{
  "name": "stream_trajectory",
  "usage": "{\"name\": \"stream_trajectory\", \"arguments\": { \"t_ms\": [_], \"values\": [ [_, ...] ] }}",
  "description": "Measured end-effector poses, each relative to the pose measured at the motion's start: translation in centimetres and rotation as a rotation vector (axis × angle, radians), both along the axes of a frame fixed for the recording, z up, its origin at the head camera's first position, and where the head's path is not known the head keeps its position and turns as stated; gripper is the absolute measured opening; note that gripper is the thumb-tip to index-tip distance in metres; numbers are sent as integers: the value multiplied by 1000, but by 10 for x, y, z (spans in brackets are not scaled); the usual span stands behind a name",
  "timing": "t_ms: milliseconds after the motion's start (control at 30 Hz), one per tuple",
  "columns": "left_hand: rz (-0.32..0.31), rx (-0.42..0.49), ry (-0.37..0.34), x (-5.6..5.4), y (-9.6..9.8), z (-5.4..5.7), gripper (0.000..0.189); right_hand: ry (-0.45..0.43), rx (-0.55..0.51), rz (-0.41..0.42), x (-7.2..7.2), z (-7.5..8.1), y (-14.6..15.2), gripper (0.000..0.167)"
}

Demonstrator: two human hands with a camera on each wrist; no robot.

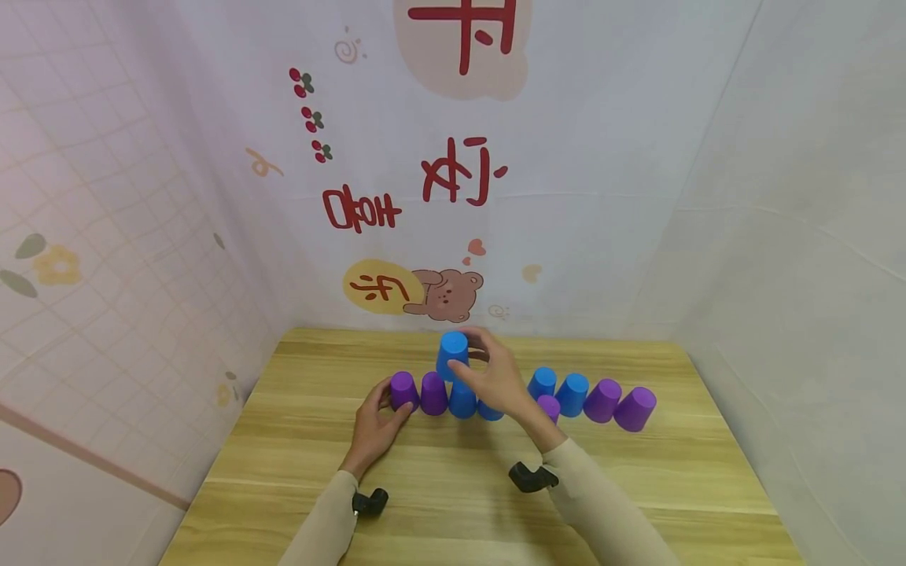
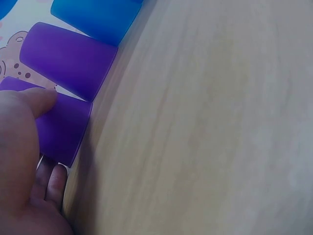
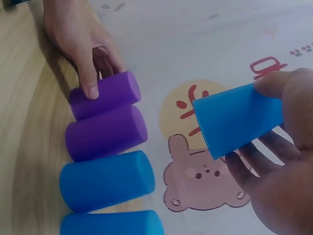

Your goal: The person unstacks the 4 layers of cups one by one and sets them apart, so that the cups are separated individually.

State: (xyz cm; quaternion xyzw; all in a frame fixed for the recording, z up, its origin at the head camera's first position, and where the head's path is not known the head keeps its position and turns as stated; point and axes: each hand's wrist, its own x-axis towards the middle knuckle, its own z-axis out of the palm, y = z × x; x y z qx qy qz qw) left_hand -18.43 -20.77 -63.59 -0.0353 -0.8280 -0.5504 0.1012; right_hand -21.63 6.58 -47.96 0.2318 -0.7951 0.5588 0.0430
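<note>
My right hand (image 1: 495, 373) grips an upside-down blue cup (image 1: 451, 358) between thumb and fingers, raised above a row of cups. In the right wrist view, a gap shows between this blue cup (image 3: 239, 117) and the row. My left hand (image 1: 377, 424) holds the purple cup (image 1: 403, 391) at the row's left end, thumb in front and fingers behind. Beside it stand a second purple cup (image 1: 434, 394) and two blue cups, one (image 1: 463, 401) under the raised cup and another (image 1: 490, 411) partly hidden by my right hand. All stand mouth down, close together.
Right of my right wrist stand more upturned cups: two blue, one (image 1: 572, 395) near the middle, and two purple, one (image 1: 635, 409) at the end. Another purple cup (image 1: 548, 406) is partly covered by the wrist. A printed cloth (image 1: 594, 236) hangs behind the wooden table (image 1: 453, 503).
</note>
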Motion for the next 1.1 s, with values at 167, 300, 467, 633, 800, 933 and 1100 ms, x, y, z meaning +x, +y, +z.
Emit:
{"name": "stream_trajectory", "arguments": {
  "t_ms": [167,300,467,633,800,933,1100],
  "values": [
    [-4,-6,15,-1,0,0,67,33,24,-17,5,8,11,59],
    [-4,-15,17,0,0,1,66,47,31,-21,9,16,21,59],
    [-8,-19,13,0,0,1,66,49,10,-25,14,23,36,60],
    [-6,-21,-3,1,0,1,67,76,5,-66,20,25,52,59],
    [-8,-14,-15,0,0,1,68,104,-7,-84,24,25,69,58],
    [-7,-11,-9,0,0,0,67,86,-1,-111,29,24,84,57],
    [-6,-10,-6,0,1,1,67,75,-9,-146,34,20,102,57]
  ]
}}
